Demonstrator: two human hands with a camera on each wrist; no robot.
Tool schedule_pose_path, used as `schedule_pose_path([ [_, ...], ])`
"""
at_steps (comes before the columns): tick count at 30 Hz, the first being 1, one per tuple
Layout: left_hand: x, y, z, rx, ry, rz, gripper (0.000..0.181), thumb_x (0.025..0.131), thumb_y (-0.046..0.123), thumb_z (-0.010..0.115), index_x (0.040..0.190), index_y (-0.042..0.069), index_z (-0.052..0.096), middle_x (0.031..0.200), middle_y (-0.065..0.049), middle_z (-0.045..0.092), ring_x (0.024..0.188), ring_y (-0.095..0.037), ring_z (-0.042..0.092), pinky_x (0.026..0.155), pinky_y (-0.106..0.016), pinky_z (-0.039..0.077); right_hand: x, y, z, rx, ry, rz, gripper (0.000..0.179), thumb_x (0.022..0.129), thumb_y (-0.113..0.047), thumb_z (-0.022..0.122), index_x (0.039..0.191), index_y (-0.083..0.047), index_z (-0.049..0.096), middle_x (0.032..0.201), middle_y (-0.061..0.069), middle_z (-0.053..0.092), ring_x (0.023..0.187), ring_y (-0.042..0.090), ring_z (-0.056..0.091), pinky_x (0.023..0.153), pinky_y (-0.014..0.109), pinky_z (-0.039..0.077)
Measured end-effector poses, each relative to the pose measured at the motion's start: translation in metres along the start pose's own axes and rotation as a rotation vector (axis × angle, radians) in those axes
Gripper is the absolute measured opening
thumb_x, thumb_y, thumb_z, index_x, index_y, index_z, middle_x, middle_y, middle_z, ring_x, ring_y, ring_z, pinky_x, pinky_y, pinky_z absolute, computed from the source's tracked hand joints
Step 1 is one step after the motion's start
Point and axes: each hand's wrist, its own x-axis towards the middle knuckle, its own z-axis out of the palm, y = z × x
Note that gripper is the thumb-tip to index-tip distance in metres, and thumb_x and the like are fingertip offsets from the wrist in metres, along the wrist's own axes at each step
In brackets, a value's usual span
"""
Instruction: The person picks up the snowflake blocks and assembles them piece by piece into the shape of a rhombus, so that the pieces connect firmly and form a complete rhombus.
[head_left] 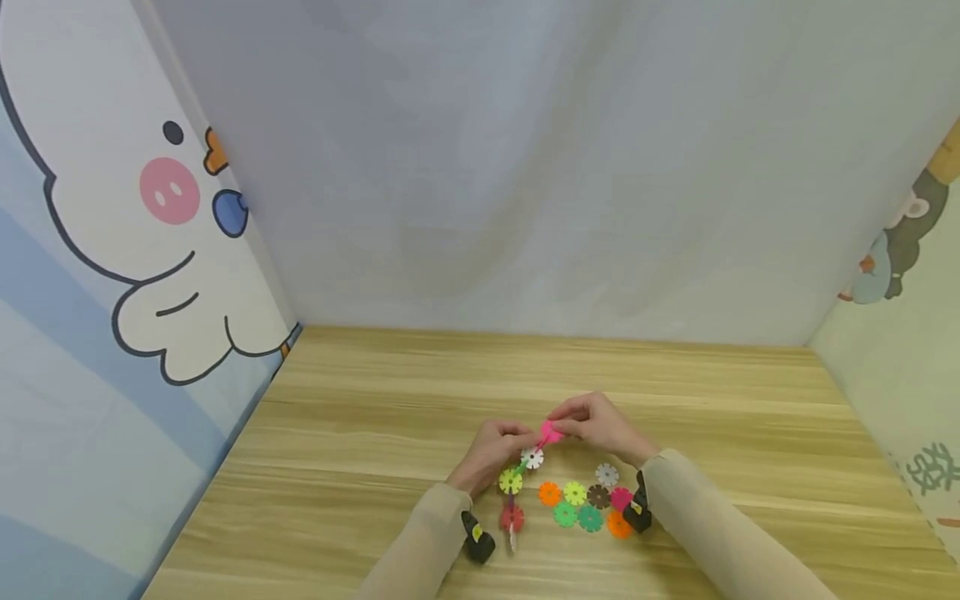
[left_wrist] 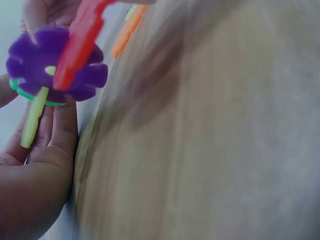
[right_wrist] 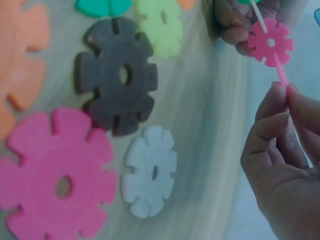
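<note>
Right fingers (right_wrist: 272, 102): pinch a pink disc (right_wrist: 282, 76)
Left fingers (head_left: 522, 438): grip its chain (head_left: 512, 481) over the bench (head_left: 375, 417)
Purple disc (left_wrist: 37, 56): we see its face from left wrist, only edge from head

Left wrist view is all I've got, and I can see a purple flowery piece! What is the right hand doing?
Observer: It pinches a pink disc between finger and thumb; the head and right wrist views show the right hand.
Operator: Ooh! Is there a white one in the joined-up line?
Observer: Yes, the head view shows a white disc in the chain, next to the left hand.
Operator: And is anything brown just lying about?
Observer: Yes, a brown disc lies loose on the table among other coloured ones.
</note>
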Motion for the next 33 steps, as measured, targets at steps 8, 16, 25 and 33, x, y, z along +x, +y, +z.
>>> schedule_pose_path([
  [8,0.000,-0.002,0.000,-0.020,-0.020,0.014,0.016,0.083,0.015,0.073,0.090,0.000,0.073,0.086,-0.008,0.069,0.077,-0.015,0.058,0.067,-0.023,0.048,0.002,0.005,0.004,-0.015,-0.014,-0.020,0.017,0.091,-0.010,0.066,0.103,0.001,0.071,0.093,0.009,0.070,0.078,0.023,0.062,0.065,0.036,0.052],
  [16,-0.004,0.004,0.001,-0.028,-0.005,0.014,0.017,0.084,0.012,0.072,0.092,-0.004,0.073,0.085,-0.009,0.069,0.076,-0.014,0.058,0.067,-0.024,0.048,0.004,0.005,0.007,-0.011,0.003,-0.035,0.016,0.091,-0.010,0.065,0.102,0.001,0.071,0.094,0.009,0.070,0.077,0.020,0.061,0.066,0.036,0.052],
  [25,0.002,-0.003,-0.001,-0.013,0.022,0.011,0.017,0.084,0.015,0.073,0.091,-0.001,0.073,0.086,-0.008,0.069,0.077,-0.014,0.059,0.067,-0.024,0.048,0.001,0.000,0.010,-0.038,0.061,-0.019,0.019,0.094,-0.013,0.061,0.100,0.003,0.070,0.090,0.010,0.069,0.079,0.028,0.064,0.069,0.042,0.054],
  [33,0.002,-0.003,0.000,-0.059,0.040,0.006,0.018,0.083,0.014,0.075,0.090,-0.002,0.072,0.088,-0.009,0.068,0.078,-0.015,0.058,0.068,-0.023,0.048,-0.013,0.009,0.008,-0.237,0.049,-0.012,0.012,0.089,-0.013,0.069,0.096,-0.003,0.071,0.086,0.001,0.068,0.076,0.017,0.062,0.069,0.029,0.052],
])
